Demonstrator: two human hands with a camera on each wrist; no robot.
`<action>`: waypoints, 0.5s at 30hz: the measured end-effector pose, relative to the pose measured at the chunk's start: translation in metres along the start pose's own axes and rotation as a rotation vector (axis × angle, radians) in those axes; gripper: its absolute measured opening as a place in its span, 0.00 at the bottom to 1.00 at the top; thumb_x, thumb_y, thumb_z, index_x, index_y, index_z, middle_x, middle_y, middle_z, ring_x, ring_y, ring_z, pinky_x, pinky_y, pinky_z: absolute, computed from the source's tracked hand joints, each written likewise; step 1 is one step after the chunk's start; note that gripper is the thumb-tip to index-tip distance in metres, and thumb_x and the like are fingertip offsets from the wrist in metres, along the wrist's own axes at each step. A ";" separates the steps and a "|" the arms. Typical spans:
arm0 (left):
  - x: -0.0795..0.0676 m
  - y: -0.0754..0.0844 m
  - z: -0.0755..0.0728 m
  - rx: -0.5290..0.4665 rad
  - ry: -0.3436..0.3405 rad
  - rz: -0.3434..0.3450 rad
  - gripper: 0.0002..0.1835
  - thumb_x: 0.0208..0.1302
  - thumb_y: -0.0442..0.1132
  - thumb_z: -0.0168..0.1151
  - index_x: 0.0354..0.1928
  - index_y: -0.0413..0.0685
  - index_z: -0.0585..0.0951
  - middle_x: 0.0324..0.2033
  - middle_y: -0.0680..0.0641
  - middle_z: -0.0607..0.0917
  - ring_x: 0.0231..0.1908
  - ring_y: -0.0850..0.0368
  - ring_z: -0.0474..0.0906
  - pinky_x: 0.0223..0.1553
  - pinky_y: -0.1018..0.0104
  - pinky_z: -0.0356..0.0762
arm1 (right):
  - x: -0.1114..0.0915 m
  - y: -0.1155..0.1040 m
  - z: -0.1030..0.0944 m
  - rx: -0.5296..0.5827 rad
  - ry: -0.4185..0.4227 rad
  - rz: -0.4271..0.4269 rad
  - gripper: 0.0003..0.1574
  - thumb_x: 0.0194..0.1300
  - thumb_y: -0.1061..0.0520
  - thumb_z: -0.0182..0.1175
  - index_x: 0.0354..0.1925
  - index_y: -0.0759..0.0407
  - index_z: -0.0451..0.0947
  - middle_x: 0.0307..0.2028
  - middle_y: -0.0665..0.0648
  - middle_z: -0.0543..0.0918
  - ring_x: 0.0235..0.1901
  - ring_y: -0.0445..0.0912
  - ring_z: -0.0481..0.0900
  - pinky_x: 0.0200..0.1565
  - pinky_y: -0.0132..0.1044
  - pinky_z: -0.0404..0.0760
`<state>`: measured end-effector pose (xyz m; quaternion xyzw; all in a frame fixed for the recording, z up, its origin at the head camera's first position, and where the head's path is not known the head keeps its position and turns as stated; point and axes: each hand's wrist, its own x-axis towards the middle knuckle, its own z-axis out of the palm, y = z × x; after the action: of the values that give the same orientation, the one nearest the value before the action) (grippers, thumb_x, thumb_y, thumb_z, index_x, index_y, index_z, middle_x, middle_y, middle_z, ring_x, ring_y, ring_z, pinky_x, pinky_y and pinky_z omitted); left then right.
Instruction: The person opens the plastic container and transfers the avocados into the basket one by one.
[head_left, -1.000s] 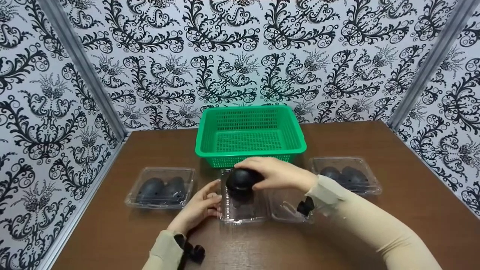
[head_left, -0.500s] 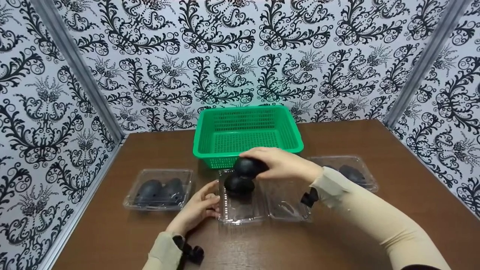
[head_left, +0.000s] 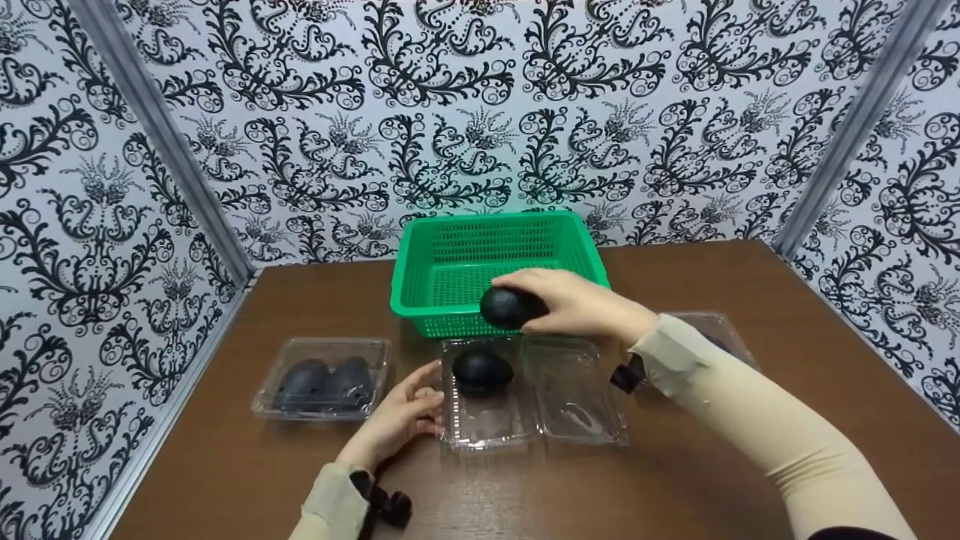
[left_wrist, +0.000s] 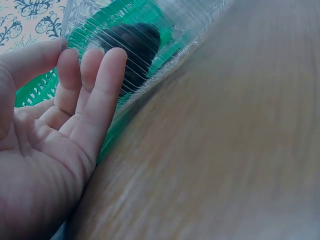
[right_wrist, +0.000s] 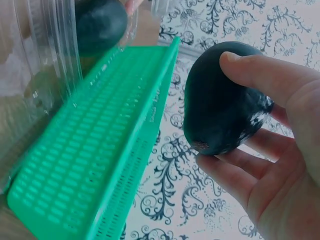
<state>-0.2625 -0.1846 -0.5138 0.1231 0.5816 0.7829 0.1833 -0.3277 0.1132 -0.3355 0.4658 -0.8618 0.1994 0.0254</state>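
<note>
My right hand [head_left: 570,300] grips a dark avocado [head_left: 504,307], thumb on one side and fingers on the other; it is in the air at the front rim of the green basket [head_left: 401,308]. In the right wrist view this avocado [right_wrist: 220,100] shows its stem end. Below stands an opened clear plastic clamshell box [head_left: 487,431], its lid [head_left: 577,405] folded flat to the right. A second avocado [head_left: 482,370] lies in the box's far half. My left hand [head_left: 401,416] touches the box's left side with loosely bent fingers [left_wrist: 115,65].
A closed clear box [head_left: 322,379] with two avocados stands at the left. Another clear box [head_left: 724,330] at the right is mostly hidden behind my right forearm. Patterned walls [head_left: 465,112] stand behind the brown table [head_left: 487,495] and at both sides.
My right hand has lifted one avocado out of the opened box and moved it up and slightly right to the basket's front rim. My left hand has stayed at the box.
</note>
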 end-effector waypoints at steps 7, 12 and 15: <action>0.000 0.001 0.001 0.001 0.002 0.003 0.37 0.69 0.28 0.52 0.75 0.40 0.48 0.30 0.49 0.75 0.29 0.59 0.75 0.34 0.63 0.83 | 0.004 0.008 -0.013 -0.007 0.049 0.022 0.46 0.52 0.58 0.71 0.68 0.55 0.66 0.63 0.56 0.73 0.62 0.54 0.69 0.64 0.53 0.66; 0.000 0.000 0.001 -0.009 -0.005 0.009 0.37 0.69 0.28 0.52 0.75 0.40 0.48 0.29 0.49 0.75 0.29 0.59 0.75 0.33 0.63 0.83 | 0.010 0.013 -0.019 -0.015 0.060 0.041 0.46 0.53 0.57 0.71 0.68 0.56 0.66 0.64 0.56 0.72 0.62 0.54 0.69 0.64 0.52 0.66; 0.000 -0.001 0.000 -0.012 -0.008 0.011 0.37 0.69 0.28 0.53 0.75 0.40 0.47 0.28 0.50 0.75 0.29 0.59 0.75 0.33 0.63 0.83 | 0.013 0.014 -0.021 -0.014 0.060 0.054 0.46 0.53 0.57 0.71 0.68 0.56 0.66 0.64 0.57 0.72 0.63 0.54 0.68 0.64 0.53 0.66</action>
<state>-0.2627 -0.1843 -0.5146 0.1283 0.5754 0.7870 0.1819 -0.3496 0.1177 -0.3173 0.4362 -0.8741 0.2079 0.0489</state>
